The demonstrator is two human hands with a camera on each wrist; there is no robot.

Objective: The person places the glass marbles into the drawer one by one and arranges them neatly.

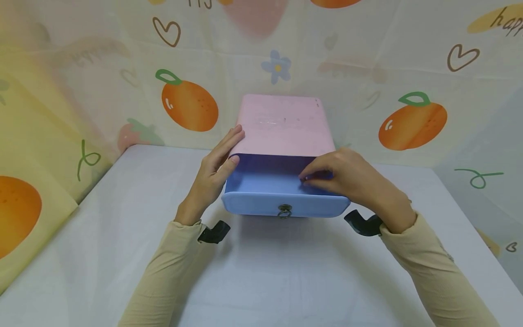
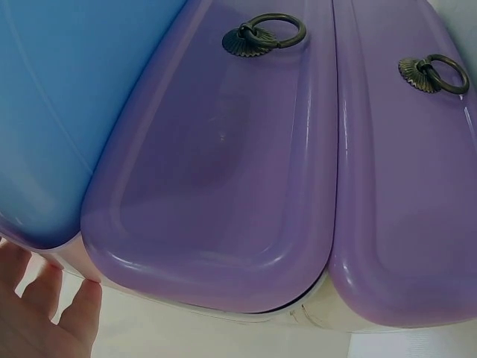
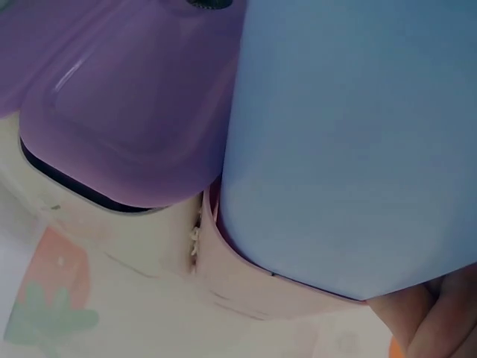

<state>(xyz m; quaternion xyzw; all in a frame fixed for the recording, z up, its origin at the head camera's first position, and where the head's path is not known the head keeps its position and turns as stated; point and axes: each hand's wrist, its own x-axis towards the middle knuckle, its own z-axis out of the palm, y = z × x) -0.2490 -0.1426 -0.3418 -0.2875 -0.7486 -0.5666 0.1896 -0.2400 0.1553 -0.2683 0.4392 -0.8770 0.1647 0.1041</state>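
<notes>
A small drawer cabinet (image 1: 286, 125) with a pink top stands on the table, its blue top drawer (image 1: 265, 203) pulled out towards me. My left hand (image 1: 210, 179) rests along the cabinet's left side, fingers extended and thumb near the drawer opening. Over the drawer's right wall reaches my right hand (image 1: 347, 177), with thumb and fingers pinching a small dark thing (image 1: 303, 179) inside the drawer. Its kind is mostly hidden by the fingertips. In the right wrist view only some fingers (image 3: 447, 321) show, beyond the edge of the blue drawer.
Two purple drawers (image 2: 216, 171) with ring pulls (image 2: 276, 31) sit closed below the blue one. A ring pull (image 1: 284, 211) hangs on the blue drawer's front. White cloth covers the table (image 1: 286, 281); a printed curtain (image 1: 347, 50) hangs behind the cabinet.
</notes>
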